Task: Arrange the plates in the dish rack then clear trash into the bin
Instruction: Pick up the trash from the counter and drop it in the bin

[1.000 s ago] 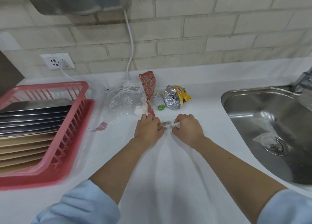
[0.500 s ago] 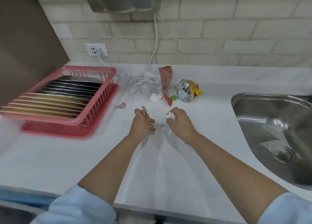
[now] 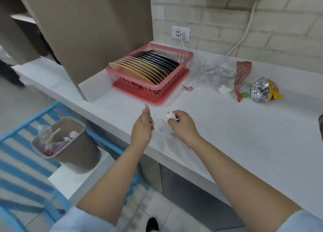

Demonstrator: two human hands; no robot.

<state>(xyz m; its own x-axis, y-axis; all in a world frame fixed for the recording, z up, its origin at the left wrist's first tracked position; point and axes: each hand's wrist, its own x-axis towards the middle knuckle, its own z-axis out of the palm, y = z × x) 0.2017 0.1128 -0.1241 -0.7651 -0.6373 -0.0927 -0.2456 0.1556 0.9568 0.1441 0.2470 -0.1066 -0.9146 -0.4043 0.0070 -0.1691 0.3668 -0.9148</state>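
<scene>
Left hand point(image 3: 142, 128) pinching brownish paper scraps point(image 3: 148, 109), right hand point(image 3: 181, 125) fingers curled round crumpled white tissue point(image 3: 168, 116), both above white counter point(image 3: 227, 127); risk: scraps fluttering short of grey-brown plastic bin point(image 3: 70, 144) down left.

Bare counter point(image 3: 244, 135) lies open between dish rack point(image 3: 153, 85) and wrappers point(image 3: 260, 90).

Sink point(image 3: 320, 127) cut off at right edge; bin point(image 3: 70, 144) contents blurred.

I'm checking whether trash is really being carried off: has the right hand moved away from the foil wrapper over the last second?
Yes. The right hand, gripping a white wad, has drawn back from the foil wrapper toward the counter's front edge.
</scene>
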